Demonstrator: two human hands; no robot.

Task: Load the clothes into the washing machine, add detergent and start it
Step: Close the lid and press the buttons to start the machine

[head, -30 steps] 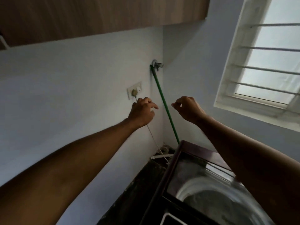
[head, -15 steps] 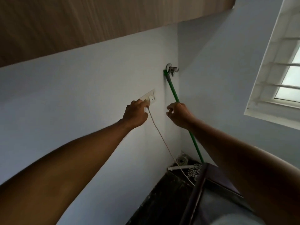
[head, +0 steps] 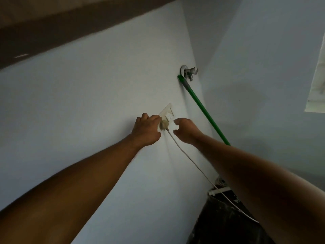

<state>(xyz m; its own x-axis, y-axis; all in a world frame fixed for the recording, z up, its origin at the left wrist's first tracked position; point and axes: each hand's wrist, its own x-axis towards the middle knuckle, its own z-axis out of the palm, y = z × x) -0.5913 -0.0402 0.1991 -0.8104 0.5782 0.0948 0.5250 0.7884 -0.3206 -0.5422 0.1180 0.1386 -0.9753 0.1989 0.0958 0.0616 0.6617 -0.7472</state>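
Nearest the camera, the two forearms reach up and forward to the wall, meeting at the socket (head: 166,115), the landmark here. A dark surface (head: 223,222) shows at the bottom, well below and right of the socket; the washing machine itself is out of view now, presumably just under the frame edge, so the clothes and detergent cannot be seen either.

The cord (head: 193,163) runs from that low corner diagonally up to the socket and ends at the plug (head: 163,124), which sits at the socket's lower edge. The left hand (head: 146,130) is against the plug from the left, its fingers (head: 154,118) curled over the plug body, most likely steadying or pushing it home. The right hand (head: 186,130) hovers just right of the socket, fingers loosely curled and holding nothing, one fingertip close to the small switch (head: 169,117) beside the plug; it looks ready to flick the power on, which suits starting the machine.

Above and right of the socket, the tap (head: 189,72) sticks out of the wall with the green hose (head: 202,110) slanting down from it, passing behind the right forearm.

Compared with half a second earlier, the right hand has left the hose and closed in on the socket, the left hand has shifted so the plug shows, and the view has tilted upward, dropping the machine's lid from sight.
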